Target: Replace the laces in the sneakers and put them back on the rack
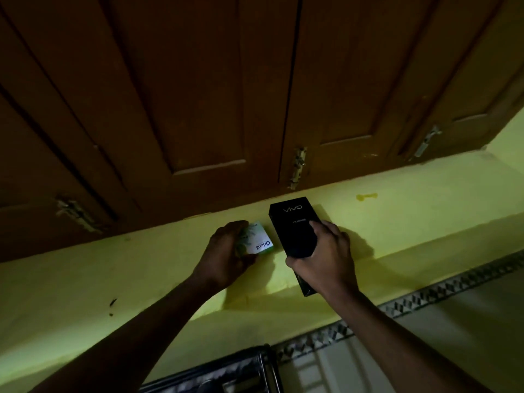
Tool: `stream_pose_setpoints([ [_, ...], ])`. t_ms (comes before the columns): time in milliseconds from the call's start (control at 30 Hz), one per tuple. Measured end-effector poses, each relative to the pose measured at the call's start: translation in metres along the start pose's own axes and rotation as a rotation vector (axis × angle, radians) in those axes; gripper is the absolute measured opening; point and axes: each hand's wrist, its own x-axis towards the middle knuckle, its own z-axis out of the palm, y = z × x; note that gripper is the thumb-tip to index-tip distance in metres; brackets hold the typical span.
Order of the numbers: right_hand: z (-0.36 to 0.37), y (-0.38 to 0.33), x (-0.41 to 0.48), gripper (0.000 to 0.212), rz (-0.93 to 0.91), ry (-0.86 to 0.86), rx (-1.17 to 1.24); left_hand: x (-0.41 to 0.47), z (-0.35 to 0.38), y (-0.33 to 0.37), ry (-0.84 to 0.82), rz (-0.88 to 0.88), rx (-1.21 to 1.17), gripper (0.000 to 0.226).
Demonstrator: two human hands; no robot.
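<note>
No sneakers, laces or rack are in view. My left hand [226, 256] grips a small white and green carton [256, 240] marked "Odonil", held up against the yellow-green wall. My right hand [326, 259] grips a long black box [295, 225] marked "vivo", its far end pointing up at the wooden doors. The two boxes are side by side, a small gap between them. Both arms reach up from the bottom of the frame. The light is dim.
Brown wooden cupboard doors [226, 95] with metal latches [297, 167] fill the upper half. Below them runs a yellow-green wall band [425, 211]. A patterned tile border [425, 296] and pale tiles lie at lower right. A dark framed object [226, 375] sits at the bottom edge.
</note>
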Motion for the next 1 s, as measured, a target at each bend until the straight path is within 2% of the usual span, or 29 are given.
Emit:
stream_pose_setpoints([
  [133,0.021,-0.004,0.018,0.092,-0.024,-0.024,-0.007,0.022,0.007,-0.02,0.0,-0.046,-0.024,0.086],
  [300,0.039,-0.006,0.033,0.087,-0.052,-0.023,-0.003,0.037,0.01,-0.029,-0.005,-0.014,0.002,0.086],
  [567,0.055,-0.011,0.047,0.074,-0.093,-0.001,0.006,0.053,0.016,-0.036,0.036,0.02,0.043,0.07],
  [733,0.047,-0.015,0.041,0.073,-0.091,0.063,-0.041,0.048,0.014,-0.033,0.042,0.001,0.054,0.082],
  [900,0.016,-0.026,0.019,0.048,-0.094,0.088,0.23,0.007,-0.002,0.004,0.231,-0.027,-0.08,0.058],
  [1000,-0.005,-0.036,-0.002,0.039,-0.065,0.041,0.387,-0.028,-0.014,0.036,0.321,-0.04,-0.187,0.047],
])
